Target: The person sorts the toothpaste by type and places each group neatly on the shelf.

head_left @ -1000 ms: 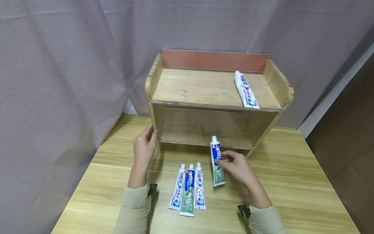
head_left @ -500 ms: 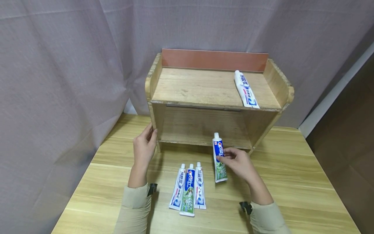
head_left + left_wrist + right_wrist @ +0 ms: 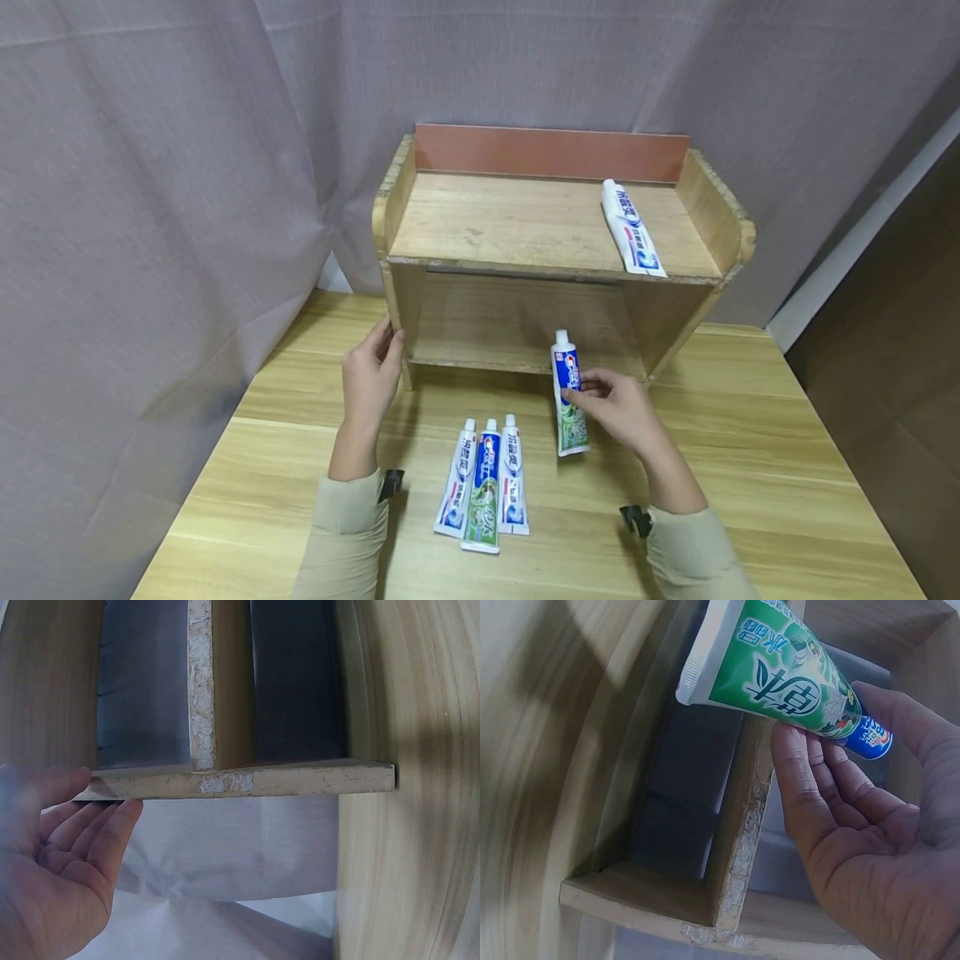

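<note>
Blue and green, the toothpaste tube right of centre points cap-up toward the wooden shelf, pinched at the right hand's left; the left hand grips the shelf's side, left of centre.

"What's the shelf made of?"

"Wood, matt and fairly smooth on the boards. In the left wrist view, the edge at eleven o'clock looks rough and flaky."

"And the table?"

"Smooth, wood-grained, with a soft sheen."

"The tube at half past four in the head view?"

"Glossy, like plastic. Its flat end is finely ribbed."

"The curtain at ten o'clock?"

"Matt woven cloth, creased."

"The sleeve at seven?"

"Cloth too, matt and wrinkled."
</note>
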Motion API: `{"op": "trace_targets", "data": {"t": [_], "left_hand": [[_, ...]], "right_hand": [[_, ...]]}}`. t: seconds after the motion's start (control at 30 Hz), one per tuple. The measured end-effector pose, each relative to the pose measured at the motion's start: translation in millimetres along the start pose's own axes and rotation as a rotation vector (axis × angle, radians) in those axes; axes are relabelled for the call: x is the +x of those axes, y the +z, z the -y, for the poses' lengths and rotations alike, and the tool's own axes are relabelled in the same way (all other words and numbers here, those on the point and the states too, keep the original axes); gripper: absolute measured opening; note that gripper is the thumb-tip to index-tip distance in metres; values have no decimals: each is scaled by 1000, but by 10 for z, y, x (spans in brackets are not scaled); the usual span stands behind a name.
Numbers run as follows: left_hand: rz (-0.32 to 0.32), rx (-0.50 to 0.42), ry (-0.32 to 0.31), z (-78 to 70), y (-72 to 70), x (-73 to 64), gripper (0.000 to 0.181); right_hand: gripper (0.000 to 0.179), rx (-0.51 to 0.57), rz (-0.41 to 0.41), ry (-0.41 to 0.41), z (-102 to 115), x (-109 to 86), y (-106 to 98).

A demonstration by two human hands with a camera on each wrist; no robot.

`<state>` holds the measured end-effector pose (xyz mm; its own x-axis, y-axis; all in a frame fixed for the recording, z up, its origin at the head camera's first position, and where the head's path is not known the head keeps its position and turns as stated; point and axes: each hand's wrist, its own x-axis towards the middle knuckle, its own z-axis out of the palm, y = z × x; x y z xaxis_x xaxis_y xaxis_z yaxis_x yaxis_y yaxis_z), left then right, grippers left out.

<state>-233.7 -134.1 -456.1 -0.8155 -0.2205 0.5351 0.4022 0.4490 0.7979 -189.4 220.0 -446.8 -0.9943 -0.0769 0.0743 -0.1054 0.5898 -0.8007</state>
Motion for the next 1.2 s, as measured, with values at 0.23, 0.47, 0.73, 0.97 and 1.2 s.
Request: {"op": "trace_targets", "data": {"t": [0.23,0.47,0.73,0.97,1.2], "left_hand": [[0,-5,8,4,-2,2,36],[-1,10,2,12,-10,1,35],[8,-9,-2,9,-7,7,35],[6,-9,-3,6,-11,14,36],[8,-16,1,-2,-10,8,35]], "right_hand": [[44,-19,-9,8,8,42,-44],[44,-33,-27,-9,14,94,-70],[44,-51,-29,-11,4,144,-107],[45,-57,-31,-15,15,175,-140],[47,-83,-34,5,23,198,-186]]}}
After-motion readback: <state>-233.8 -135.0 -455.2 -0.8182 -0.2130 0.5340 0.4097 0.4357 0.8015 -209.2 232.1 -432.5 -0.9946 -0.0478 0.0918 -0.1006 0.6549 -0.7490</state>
